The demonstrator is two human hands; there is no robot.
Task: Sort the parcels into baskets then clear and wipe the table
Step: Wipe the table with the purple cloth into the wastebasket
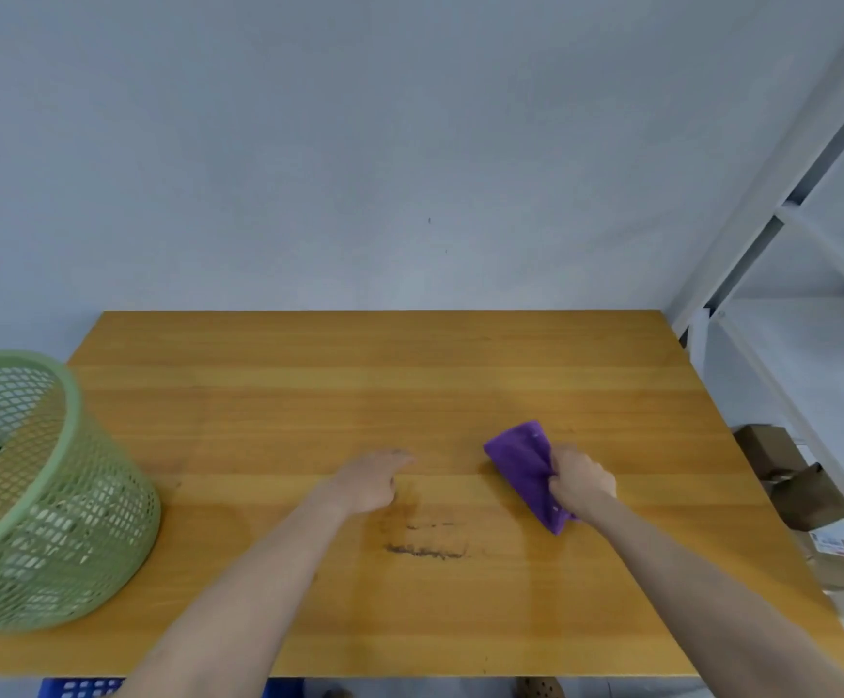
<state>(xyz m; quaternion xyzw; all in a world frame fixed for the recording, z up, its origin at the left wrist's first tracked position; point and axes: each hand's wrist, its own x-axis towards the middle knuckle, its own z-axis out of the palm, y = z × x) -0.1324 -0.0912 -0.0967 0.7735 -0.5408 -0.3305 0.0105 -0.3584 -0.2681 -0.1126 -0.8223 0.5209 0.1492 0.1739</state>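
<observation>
Two dark streaks (425, 546) nearest on the wooden surface (259, 622), not yet wiped. Just beyond, left hand (369, 481) resting flat, fingers loose, holding nothing; right hand (581, 483) with fingers clamped on the purple cloth (520, 460), touching the wood. Best to pull the cloth nearer, over the streaks, pressing evenly in overlapping passes. Green basket (32, 496) at the left edge. Cardboard boxes (787, 476) off the right side, then white shelving (812, 274) and grey wall (410, 143) farthest.
</observation>
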